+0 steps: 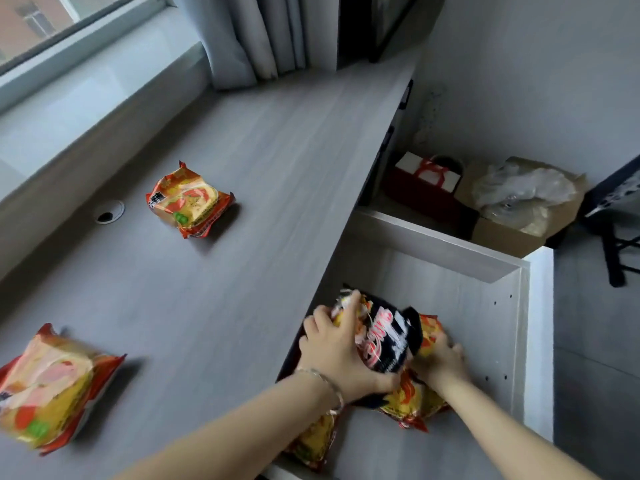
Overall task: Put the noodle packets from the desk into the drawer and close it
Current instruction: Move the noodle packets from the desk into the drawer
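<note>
Down inside the open drawer point(512, 327), both hands are laid on a small heap of noodle packets. The left hand point(341, 358) is spread over a black packet point(391, 341), its fingers point(351, 306) curled across the far end and the thumb hooked around the near corner, so the packet is gripped. The right hand point(441, 362) is pressed flat, its fingers half open, on a yellow-and-red packet point(414, 401) lying under and beside the black one. A third packet point(311, 441) is partly hidden beneath the left forearm.

Two more packets are left on the bench point(277, 150), both well to the left of the fingers: one point(190, 202) far out toward the window, one point(48, 386) near the lower edge of the view.

The packets are judged light, with crinkly, slippery film over a brittle noodle block; they are best pinched across the flat block from both long sides, not by the loose sealed ends, and not squeezed hard.

Bare drawer floor lies beyond and to the right of the fingers, so room for the remaining packets seems ample. The bench edge overhangs the drawer just left of the left hand and should be cleared when lifting out. The heap should be kept below the drawer walls so closing is not fouled.
</note>
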